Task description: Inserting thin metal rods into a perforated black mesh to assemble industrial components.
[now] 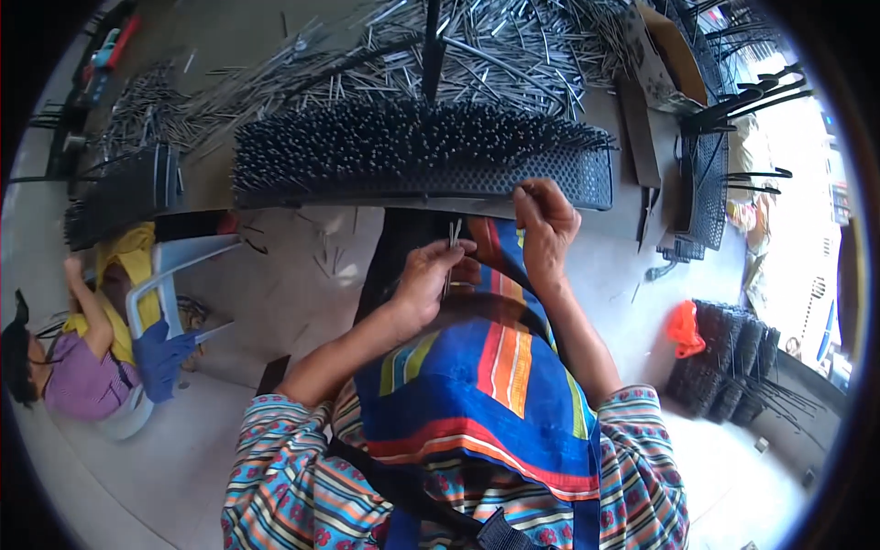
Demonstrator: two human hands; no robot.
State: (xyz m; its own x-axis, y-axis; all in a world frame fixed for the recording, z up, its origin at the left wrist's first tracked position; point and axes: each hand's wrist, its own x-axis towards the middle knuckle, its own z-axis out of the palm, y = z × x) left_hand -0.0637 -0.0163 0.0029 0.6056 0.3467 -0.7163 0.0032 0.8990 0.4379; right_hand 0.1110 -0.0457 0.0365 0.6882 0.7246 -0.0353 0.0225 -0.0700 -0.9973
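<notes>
A long dark perforated metal rack (587, 179) lies across the bench in front of me, and dense rows of thin metal pins (367, 142) stand up in its holes. My left hand (423, 282) is closed around a few thin metal pins (455, 231), just below the rack's front edge. At the rack's right front edge, my right hand (548, 229) has its thumb and fingers pinched together. Whatever it may hold there is too small to make out. Bare holes show along the front and right end of the rack.
Loose metal pins (513, 60) are heaped behind the rack. A cardboard box (665, 55) stands at the back right, near black hooks (756, 101). Another person (92, 376) sits at the left by a pale blue chair (188, 252). Stacked dark racks (720, 362) rest on the right floor.
</notes>
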